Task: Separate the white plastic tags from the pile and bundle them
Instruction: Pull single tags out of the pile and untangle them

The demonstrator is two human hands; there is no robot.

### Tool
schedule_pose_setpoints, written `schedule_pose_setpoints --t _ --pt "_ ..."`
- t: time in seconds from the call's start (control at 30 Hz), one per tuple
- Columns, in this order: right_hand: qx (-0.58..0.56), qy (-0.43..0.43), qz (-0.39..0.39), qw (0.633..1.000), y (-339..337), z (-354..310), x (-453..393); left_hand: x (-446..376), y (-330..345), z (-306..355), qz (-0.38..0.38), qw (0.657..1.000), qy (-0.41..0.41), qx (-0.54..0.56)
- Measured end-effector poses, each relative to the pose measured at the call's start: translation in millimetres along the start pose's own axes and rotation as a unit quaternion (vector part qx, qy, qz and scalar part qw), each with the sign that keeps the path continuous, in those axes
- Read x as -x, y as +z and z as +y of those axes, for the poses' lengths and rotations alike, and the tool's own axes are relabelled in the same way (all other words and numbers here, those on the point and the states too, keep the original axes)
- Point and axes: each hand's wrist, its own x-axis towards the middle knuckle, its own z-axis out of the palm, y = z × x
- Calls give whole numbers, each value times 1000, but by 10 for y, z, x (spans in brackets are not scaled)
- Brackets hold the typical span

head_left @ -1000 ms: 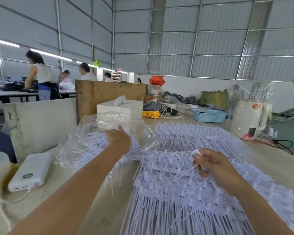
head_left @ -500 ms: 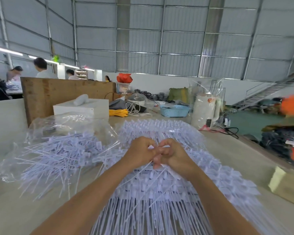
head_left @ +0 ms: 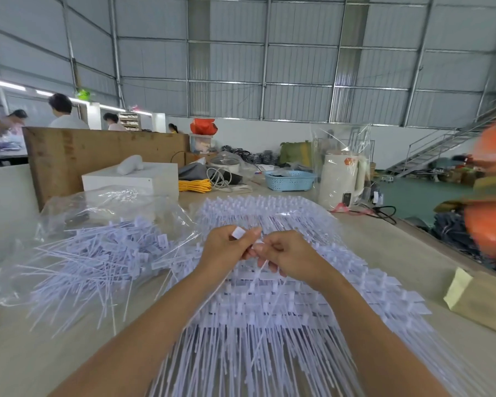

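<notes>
Pinching one white tag between my left hand and right hand, above the pile mid-bench: light, springy, slippery; best gripped at its flat head.

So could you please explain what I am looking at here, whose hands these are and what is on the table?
There is no machine here. The picture comes from a camera worn on a person's head, looking forward and down, so the two bare arms reaching in from the bottom are that person's own. The left hand and right hand meet over the table, and their fingers pinch a white plastic tag whose thin tail hangs below. Under the hands lies a big fanned pile of tags. To the left, more loose tags sit in a clear plastic bag. Further back stand a blue basket and a white kettle.
</notes>
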Motion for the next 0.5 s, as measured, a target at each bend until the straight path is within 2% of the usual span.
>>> schedule_pose_setpoints --t 0.07,0.2,0.3,0.4,0.43,0.5 --pt "39 -30 14 999 15 39 6 2 -33 -8 -44 998 -13 -37" --pt "48 -77 26 996 70 119 15 -34 -49 7 -85 971 1 -222" --pt "84 -87 27 992 71 137 -1 -63 -97 27 -107 967 -11 -230" --pt "176 -87 23 980 -60 150 -15 -117 -252 34 -102 950 -20 -295" --pt "170 -84 49 981 -124 167 -14 -143 -317 20 -88 960 -43 -264" --pt "30 -70 128 989 -240 188 17 -170 -402 -6 -63 990 -84 -96"
